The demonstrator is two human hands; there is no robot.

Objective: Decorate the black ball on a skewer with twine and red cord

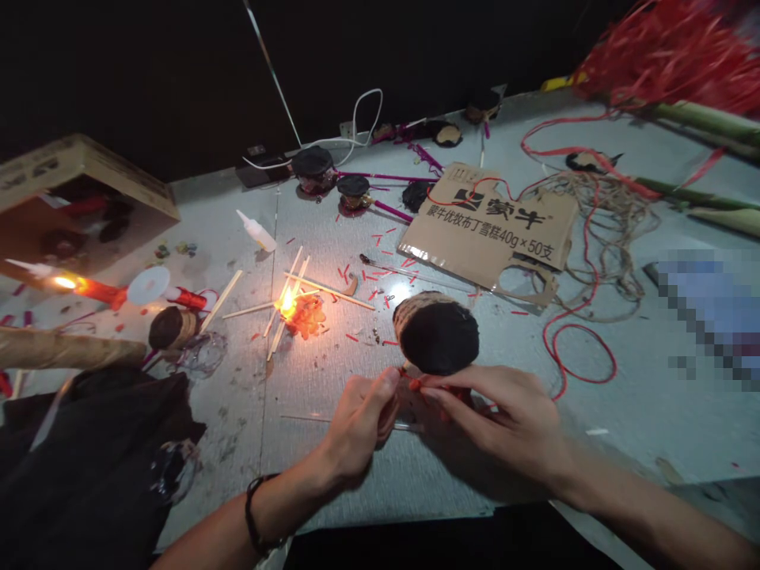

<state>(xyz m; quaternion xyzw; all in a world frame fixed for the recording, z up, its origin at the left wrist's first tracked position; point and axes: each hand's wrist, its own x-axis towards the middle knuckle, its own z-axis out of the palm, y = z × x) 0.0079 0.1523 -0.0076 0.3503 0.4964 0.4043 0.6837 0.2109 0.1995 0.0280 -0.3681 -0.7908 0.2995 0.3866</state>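
Note:
A small drum-like cylinder (439, 336), with a black cloth top and tan twine round its side, is tilted just beyond my hands. My left hand (365, 408) is closed, thumb and fingers pinched together just below the drum; what they grip is mostly hidden. Thumb and forefinger of my right hand (502, 408) pinch a small knotted bit of red cord (414, 385). More red shows under the right fingers, partly covered. A thin clear rod (407, 427) lies on the table beneath the hands.
A flame (288, 305) burns among wooden sticks (341, 293), close to my left hand. Flattened cardboard (492, 233), tangled twine (617, 237) and red cord (585, 352) lie beyond. A glue bottle (258, 232), an open box (89, 174) and black cloth (100, 451) are left.

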